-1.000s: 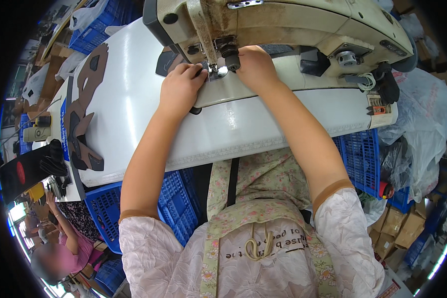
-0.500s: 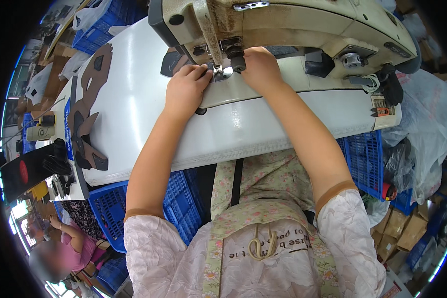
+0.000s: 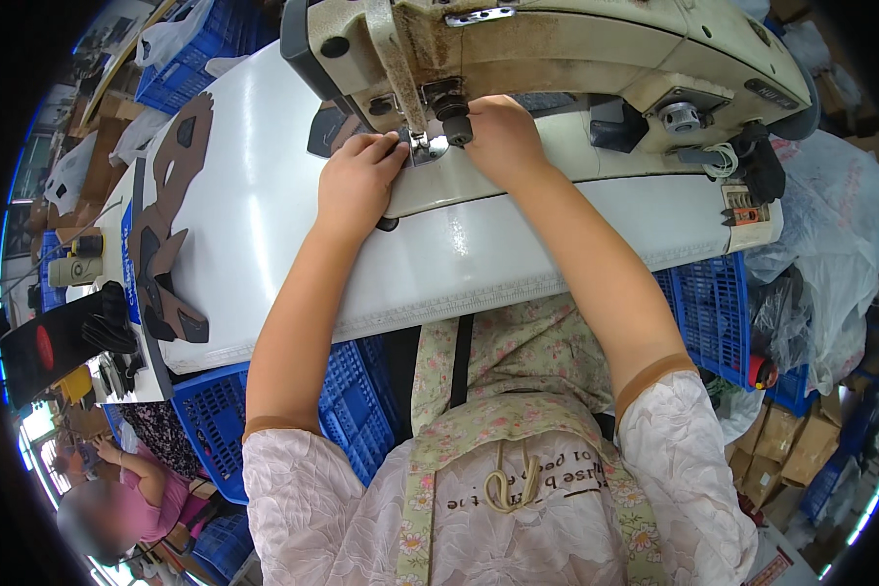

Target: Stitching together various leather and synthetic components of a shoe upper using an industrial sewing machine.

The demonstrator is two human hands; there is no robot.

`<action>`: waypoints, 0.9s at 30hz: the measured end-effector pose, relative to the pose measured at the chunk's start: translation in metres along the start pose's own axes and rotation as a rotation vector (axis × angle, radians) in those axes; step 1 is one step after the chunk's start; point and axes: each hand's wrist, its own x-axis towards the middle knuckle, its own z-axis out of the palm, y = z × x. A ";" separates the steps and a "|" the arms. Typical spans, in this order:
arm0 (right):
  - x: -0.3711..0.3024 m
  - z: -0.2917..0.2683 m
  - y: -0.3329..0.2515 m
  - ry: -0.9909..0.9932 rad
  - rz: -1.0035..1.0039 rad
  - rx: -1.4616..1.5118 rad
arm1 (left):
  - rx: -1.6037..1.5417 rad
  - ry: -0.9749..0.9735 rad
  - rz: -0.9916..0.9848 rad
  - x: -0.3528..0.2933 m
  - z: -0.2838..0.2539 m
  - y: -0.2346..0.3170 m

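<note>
A beige sewing machine stands over the white table. Its metal presser foot comes down between my hands. My left hand lies just left of the foot, fingers bent and pressed together at the edge of a flat brown and black piece, which shows behind the knuckles. What the fingertips touch is partly hidden. My right hand rests on the machine bed to the right of the foot, its fingers out of sight behind the machine's black knob. A dark flat piece shows behind this hand.
Several brown and black cut pieces lie along the left of the white tabletop. Blue crates stand below the table, another blue crate at the right. Clear plastic bags fill the far right. A person in pink sits lower left.
The table and machine sit slightly farther left in the picture. Both hands keep their places on either side of the presser foot, with hardly any visible movement.
</note>
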 end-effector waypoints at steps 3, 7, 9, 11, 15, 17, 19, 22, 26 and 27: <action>0.000 0.000 0.000 0.008 -0.005 -0.006 | -0.001 0.008 0.002 0.000 -0.001 0.001; 0.000 0.001 0.000 0.001 -0.003 0.006 | 0.004 0.002 -0.007 0.000 -0.001 0.001; 0.000 0.003 0.000 0.004 -0.009 -0.003 | 0.003 0.005 -0.008 -0.001 -0.001 0.000; 0.001 0.004 0.001 0.009 -0.013 -0.013 | 0.003 0.008 -0.008 -0.001 -0.001 0.000; 0.001 0.004 0.004 0.016 -0.033 -0.009 | -0.009 0.008 -0.023 0.000 0.000 0.000; 0.000 0.003 0.005 0.014 -0.031 -0.021 | -0.016 0.008 -0.019 0.001 0.000 0.002; 0.000 0.001 0.008 -0.013 -0.022 -0.062 | -0.094 0.005 -0.042 0.006 0.001 0.003; -0.016 -0.015 0.005 0.039 -0.146 -0.033 | -0.104 -0.026 -0.046 0.009 0.002 0.008; -0.028 -0.122 -0.022 0.286 -0.343 0.210 | -0.056 0.017 -0.030 -0.002 -0.006 0.002; -0.029 -0.156 -0.001 0.433 -0.354 0.043 | -0.065 0.004 -0.018 0.000 -0.009 0.003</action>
